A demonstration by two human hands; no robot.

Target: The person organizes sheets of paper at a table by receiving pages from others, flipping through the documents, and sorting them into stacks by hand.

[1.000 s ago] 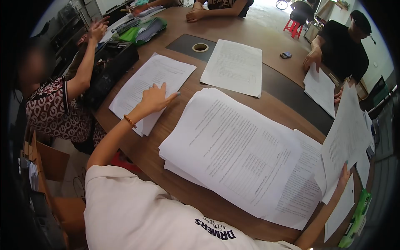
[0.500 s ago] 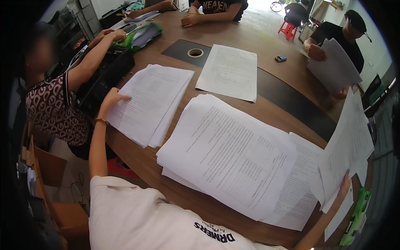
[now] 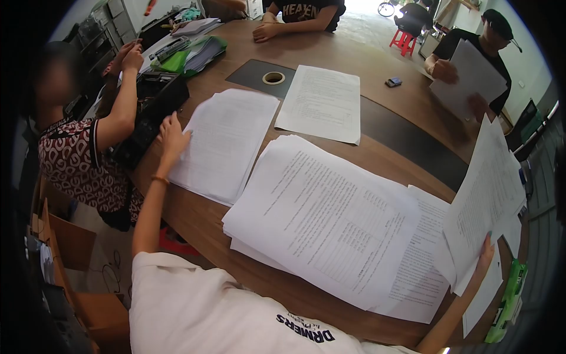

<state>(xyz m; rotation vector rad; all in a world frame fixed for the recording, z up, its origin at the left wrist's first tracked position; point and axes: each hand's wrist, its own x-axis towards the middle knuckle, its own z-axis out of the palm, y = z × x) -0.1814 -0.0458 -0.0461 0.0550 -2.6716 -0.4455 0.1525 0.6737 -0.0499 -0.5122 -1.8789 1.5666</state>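
In the head view, a paper pile [image 3: 230,138] is laid on the counter [image 3: 336,53] beside the left grip [image 3: 172,138], whose fingers [image 3: 173,123] are held apart, while raised sheets [image 3: 483,197] are clamped in the right grip [image 3: 486,252] and another stack [image 3: 336,224] is set between the two.

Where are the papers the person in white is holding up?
In the head view, the lifted papers are on the right side, in the person's right hand, by the right end of the big paper pile, beyond the green packet.
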